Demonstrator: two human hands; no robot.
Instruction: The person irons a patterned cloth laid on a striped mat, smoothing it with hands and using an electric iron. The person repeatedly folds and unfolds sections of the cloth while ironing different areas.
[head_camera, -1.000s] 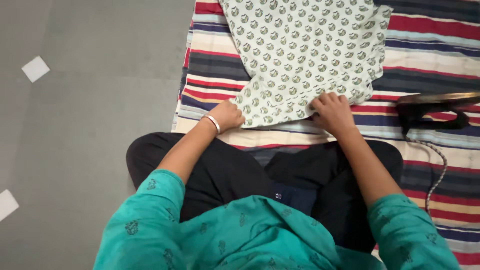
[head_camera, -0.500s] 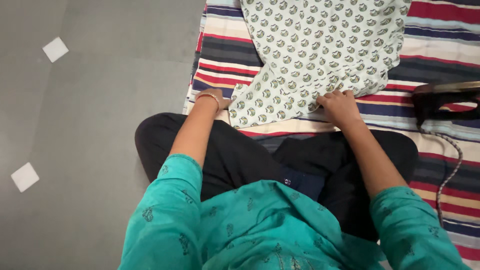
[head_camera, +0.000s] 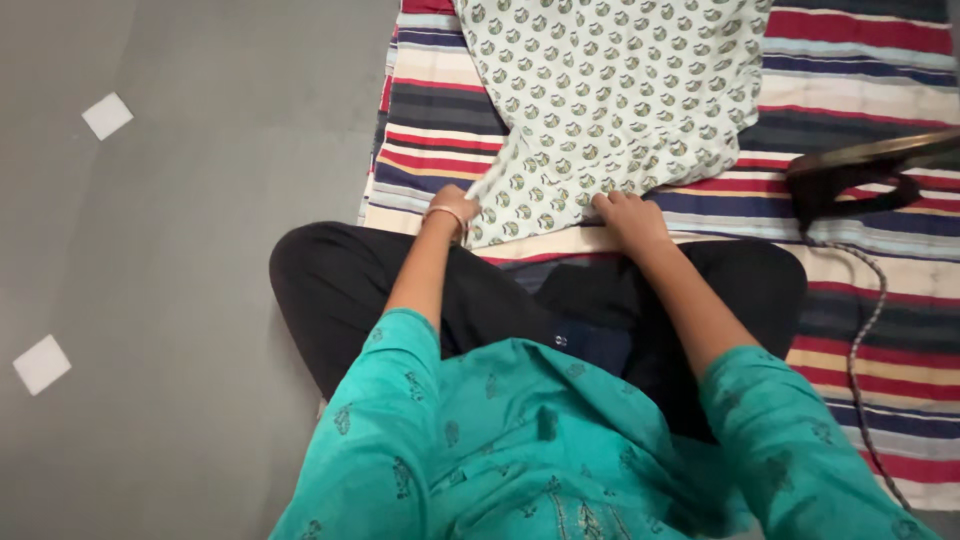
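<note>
My left hand (head_camera: 452, 207) and right hand (head_camera: 622, 215) each pinch the near edge of the cream leaf-printed cotton garment (head_camera: 610, 95), spread toward the frame's top over the striped mat (head_camera: 860, 90).

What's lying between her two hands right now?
In the head view, the near hem of the patterned cloth spans from the left hand to the right hand, both gripping it, over the striped sheet.
</note>
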